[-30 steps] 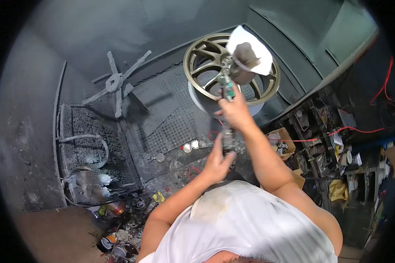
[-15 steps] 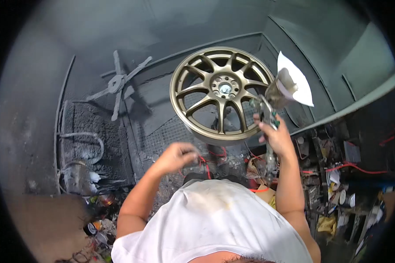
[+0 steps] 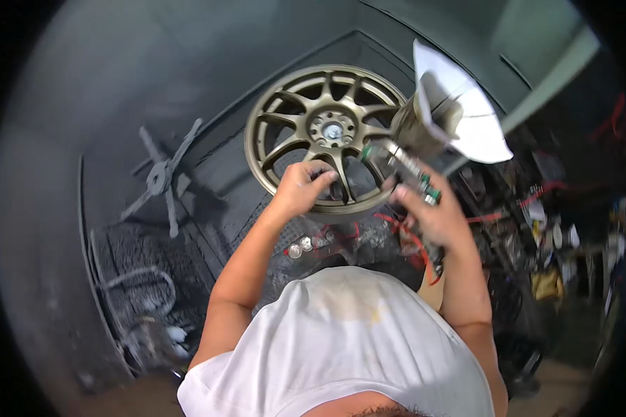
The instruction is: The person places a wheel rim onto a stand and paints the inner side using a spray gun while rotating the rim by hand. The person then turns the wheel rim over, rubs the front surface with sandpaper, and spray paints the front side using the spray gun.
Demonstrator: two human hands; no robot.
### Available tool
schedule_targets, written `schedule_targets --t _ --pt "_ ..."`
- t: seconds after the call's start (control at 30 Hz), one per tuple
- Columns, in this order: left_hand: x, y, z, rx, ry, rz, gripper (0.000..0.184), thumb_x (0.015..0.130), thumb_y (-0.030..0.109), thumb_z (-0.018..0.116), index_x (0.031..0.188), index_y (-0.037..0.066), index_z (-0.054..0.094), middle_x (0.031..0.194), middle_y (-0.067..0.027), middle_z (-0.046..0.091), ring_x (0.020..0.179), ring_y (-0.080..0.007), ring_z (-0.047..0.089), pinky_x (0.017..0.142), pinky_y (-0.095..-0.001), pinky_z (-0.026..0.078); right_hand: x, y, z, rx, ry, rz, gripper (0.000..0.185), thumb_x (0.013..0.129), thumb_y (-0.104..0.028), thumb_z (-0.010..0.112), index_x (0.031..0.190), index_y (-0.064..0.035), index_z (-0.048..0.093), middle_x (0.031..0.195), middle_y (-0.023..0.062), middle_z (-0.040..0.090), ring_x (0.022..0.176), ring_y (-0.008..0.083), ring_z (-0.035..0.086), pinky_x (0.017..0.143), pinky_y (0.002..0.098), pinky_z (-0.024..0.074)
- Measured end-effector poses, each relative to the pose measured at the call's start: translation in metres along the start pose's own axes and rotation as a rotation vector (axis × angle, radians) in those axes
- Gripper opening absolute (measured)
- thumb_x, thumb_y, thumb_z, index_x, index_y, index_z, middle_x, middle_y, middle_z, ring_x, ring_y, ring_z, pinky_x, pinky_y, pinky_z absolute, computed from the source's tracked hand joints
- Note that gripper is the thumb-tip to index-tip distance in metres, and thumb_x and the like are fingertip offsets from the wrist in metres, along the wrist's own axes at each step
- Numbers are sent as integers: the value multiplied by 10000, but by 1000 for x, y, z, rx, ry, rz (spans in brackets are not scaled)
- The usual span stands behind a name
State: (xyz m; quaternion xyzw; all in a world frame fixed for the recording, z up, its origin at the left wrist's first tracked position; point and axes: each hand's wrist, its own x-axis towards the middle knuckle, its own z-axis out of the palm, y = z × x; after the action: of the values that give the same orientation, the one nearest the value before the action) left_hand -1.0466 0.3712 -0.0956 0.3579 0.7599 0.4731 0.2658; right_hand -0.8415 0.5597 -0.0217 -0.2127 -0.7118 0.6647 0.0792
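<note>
A bronze multi-spoke wheel rim (image 3: 340, 160) lies face up in front of me. Over its near left part is my left hand (image 3: 304, 186), fingers curled close to a spoke; whether it grips the rim or something small is hidden. My right hand (image 3: 432, 208), blurred, is wrapped round a metal spray gun (image 3: 407, 165) at the rim's right side. On top of the gun sits a cup (image 3: 417, 128) with a white paper sheet (image 3: 476, 125) flaring out of it.
A grey four-armed stand (image 3: 160, 178) is at the left. Round lids (image 3: 300, 247) lie on the floor nearer me. Cluttered shelves (image 3: 560, 243) and a red hose (image 3: 485, 217) are at the right.
My left hand has moved from beside my body up to the rim. The gun, first over the rim near both hands, swung right and is now tilted beside it. The view has shifted.
</note>
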Motion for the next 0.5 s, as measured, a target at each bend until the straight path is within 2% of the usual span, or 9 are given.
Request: schedule_targets --t 0.13,0.17,0.2,0.23,0.27,0.3,0.4,0.43,0.5 --pt "-40 -8 34 -160 -556 154 246 935 196 707 1101 15 726 945 -55 745 886 -141 680 805 -317 547 -8 16 -20 -205 462 -109 504 961 -226 692 1421 -67 561 1062 60 715 755 81 604 579 247 492" --pt "-55 -15 43 -247 -781 215 340 931 224 718 1197 14 697 1103 -86 743 1025 -199 690 890 -343 546 -15 24 -20 -230 558 -136 498 962 -227 687 1412 -56 564 1045 58 714 740 76 595 573 238 486" --pt "-69 -33 55 -287 -969 339 461 918 233 736 1313 16 639 1331 -142 661 1236 -283 619 1036 -398 488 -24 28 -19 -187 593 -87 489 963 -225 685 1403 -47 567 1032 53 713 757 74 604 571 234 483" --pt "-84 -45 66 -292 -1154 469 525 962 271 680 1419 35 571 1499 -181 528 1381 -332 499 1145 -432 390 -34 32 -18 -144 624 -36 480 965 -224 683 1394 -39 570 1019 47 713 774 73 613 569 231 481" --pt "-102 -65 75 -460 -1240 280 523 988 289 637 1440 39 553 1520 -188 502 1394 -340 482 1158 -437 371 -45 41 -18 -185 623 53 333 975 -189 635 1254 -7 627 935 36 712 723 78 614 505 229 456" --pt "-113 -74 79 -613 -1315 88 523 1015 307 595 1462 42 535 1541 -194 475 1408 -348 464 1172 -442 353 -57 47 -9 -181 642 80 333 975 -189 635 1254 -7 627 935 36 712 723 78 614 505 229 456" --pt "-122 -83 61 -495 -1349 63 518 1051 337 519 1479 45 516 1540 -189 482 1413 -337 462 1174 -411 348 -94 63 16 -8 575 181 302 972 -193 644 1203 2 644 930 53 714 729 85 635 500 229 461" --pt "-121 -79 55 -495 -1365 61 518 1051 337 519 1479 45 516 1540 -189 482 1413 -337 462 1174 -411 348 -106 82 18 47 524 170 510 969 -198 679 1418 -17 520 1033 54 732 843 102 671 502 227 505" --pt "-119 -64 43 -224 -1282 21 436 1034 284 562 1389 35 608 1411 -181 609 1320 -319 562 1114 -388 417 -128 107 32 46 477 189 505 972 -198 671 1421 -28 516 1052 56 723 892 115 679 506 227 506"
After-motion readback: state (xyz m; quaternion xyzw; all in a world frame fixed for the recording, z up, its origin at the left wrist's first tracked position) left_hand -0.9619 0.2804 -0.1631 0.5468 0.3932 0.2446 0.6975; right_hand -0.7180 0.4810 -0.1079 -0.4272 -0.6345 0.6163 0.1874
